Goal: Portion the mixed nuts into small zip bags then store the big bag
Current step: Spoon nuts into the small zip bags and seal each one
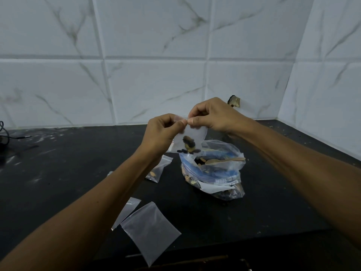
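Observation:
A small clear zip bag [192, 136] with a few dark and brown nuts at its bottom hangs in the air above the counter. My left hand [162, 132] and my right hand [211, 115] both pinch its top edge, thumbs nearly touching. Below it stands the big zip bag [214, 173] of mixed nuts, its mouth open, with a wooden spoon [224, 160] lying inside. Another small bag [156, 170] holding a few nuts lies just left of the big bag, partly hidden by my left forearm.
Two empty small zip bags [150, 229] [127, 211] lie near the front of the black counter [68, 173]. A white marble-tiled wall [156, 75] closes the back and right side. A dark cable [4, 133] sits at far left. A hole in the wall [234, 101] shows behind my right hand.

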Demonstrator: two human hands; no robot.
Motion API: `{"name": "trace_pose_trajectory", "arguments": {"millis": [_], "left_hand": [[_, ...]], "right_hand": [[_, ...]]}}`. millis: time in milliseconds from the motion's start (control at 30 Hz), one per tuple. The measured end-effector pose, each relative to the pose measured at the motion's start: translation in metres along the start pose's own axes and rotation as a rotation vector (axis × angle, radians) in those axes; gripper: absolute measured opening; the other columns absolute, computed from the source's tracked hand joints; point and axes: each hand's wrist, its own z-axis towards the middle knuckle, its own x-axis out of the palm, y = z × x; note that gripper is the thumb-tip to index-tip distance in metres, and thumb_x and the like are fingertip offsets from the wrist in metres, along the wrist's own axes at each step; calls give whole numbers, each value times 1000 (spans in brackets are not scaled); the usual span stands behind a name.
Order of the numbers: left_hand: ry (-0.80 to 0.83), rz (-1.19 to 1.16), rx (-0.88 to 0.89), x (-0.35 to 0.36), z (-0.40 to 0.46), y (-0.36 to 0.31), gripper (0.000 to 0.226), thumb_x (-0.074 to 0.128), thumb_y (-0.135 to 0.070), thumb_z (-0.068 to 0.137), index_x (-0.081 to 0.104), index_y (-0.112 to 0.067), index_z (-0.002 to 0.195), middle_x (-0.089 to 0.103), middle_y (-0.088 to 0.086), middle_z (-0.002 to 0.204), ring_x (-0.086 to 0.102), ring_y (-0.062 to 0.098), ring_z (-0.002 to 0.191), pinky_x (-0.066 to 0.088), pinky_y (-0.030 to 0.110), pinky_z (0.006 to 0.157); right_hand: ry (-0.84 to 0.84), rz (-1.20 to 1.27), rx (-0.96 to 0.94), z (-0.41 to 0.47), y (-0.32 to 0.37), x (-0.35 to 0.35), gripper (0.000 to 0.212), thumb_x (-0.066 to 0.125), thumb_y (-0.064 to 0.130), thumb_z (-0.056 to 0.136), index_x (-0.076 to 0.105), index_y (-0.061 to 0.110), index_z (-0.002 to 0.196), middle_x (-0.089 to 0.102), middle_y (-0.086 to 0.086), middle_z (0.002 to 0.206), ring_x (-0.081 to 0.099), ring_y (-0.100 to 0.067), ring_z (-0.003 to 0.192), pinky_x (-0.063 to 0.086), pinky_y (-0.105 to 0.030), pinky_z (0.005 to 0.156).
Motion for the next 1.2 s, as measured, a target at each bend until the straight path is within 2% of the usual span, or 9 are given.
{"name": "trace_pose_trajectory", "arguments": {"millis": [100, 267, 433, 633, 733, 833, 1000, 1133, 1200], "left_hand": [[5, -5, -10, -3, -1, -1, 11, 64, -13, 92, 71, -5, 89, 67, 7, 76, 63, 13, 70, 52, 23, 67], [-18, -12, -16, -15, -3, 0, 10, 66, -11, 90, 69, -6, 81, 66, 11, 77, 61, 19, 76, 52, 35, 78], [10, 42, -30, -32, -10, 1, 10, 67, -12, 89, 72, -7, 83, 69, 5, 76, 63, 11, 74, 52, 18, 73], [25, 123, -47, -55, -18, 3, 13, 61, -11, 92, 73, -12, 87, 71, 2, 78, 65, 6, 74, 51, 13, 71], [50, 155, -78, -65, -21, 5, 13, 61, -13, 92, 73, -10, 89, 71, 3, 78, 64, 11, 75, 54, 20, 75], [75, 191, -178, -75, -25, 10, 17, 62, -18, 91, 73, -6, 96, 71, 18, 89, 65, 21, 81, 54, 33, 81], [86, 316, -345, -84, -29, 27, 13, 66, -15, 89, 74, -4, 89, 73, 19, 86, 63, 28, 77, 53, 42, 81], [77, 445, -394, -76, -31, 43, 10, 65, -9, 90, 72, -3, 87, 71, 12, 81, 66, 17, 72, 55, 25, 68], [69, 513, -372, -75, -30, 50, 9, 65, -10, 90, 73, -6, 89, 72, 9, 84, 67, 17, 76, 56, 25, 71]], "right_hand": [[-10, -31, -23, 1, 1, 5, 4, 67, 9, 87, 71, 8, 86, 69, -4, 73, 62, -1, 63, 50, -13, 66], [16, 6, 4, 0, 2, 8, 5, 68, 10, 87, 70, 8, 91, 70, -2, 75, 65, 1, 63, 47, -9, 59], [-2, -142, -40, 1, 0, 18, 3, 69, 14, 86, 71, 13, 85, 73, -2, 73, 71, -12, 71, 56, -26, 73], [43, -10, 1, 0, 7, 35, 7, 69, 10, 86, 70, 4, 88, 73, -8, 76, 69, -12, 66, 46, -12, 56], [105, -1, 40, 0, 6, 46, 6, 64, 9, 89, 68, 12, 86, 73, -6, 77, 72, -17, 72, 53, -21, 60], [121, 36, 117, 0, 3, 61, 5, 63, 8, 90, 68, 8, 90, 70, -11, 80, 72, -25, 72, 58, -28, 61], [228, 8, 257, 1, -6, 88, 5, 60, 3, 91, 65, 3, 93, 66, -11, 76, 65, -14, 55, 57, -24, 54], [235, -168, 340, 6, -10, 108, 7, 59, 0, 90, 64, 4, 92, 69, -17, 77, 68, -22, 57, 58, -27, 53], [200, -299, 329, 9, -11, 116, 10, 58, -2, 87, 65, 5, 86, 68, -14, 67, 65, -21, 47, 56, -25, 48]]}}
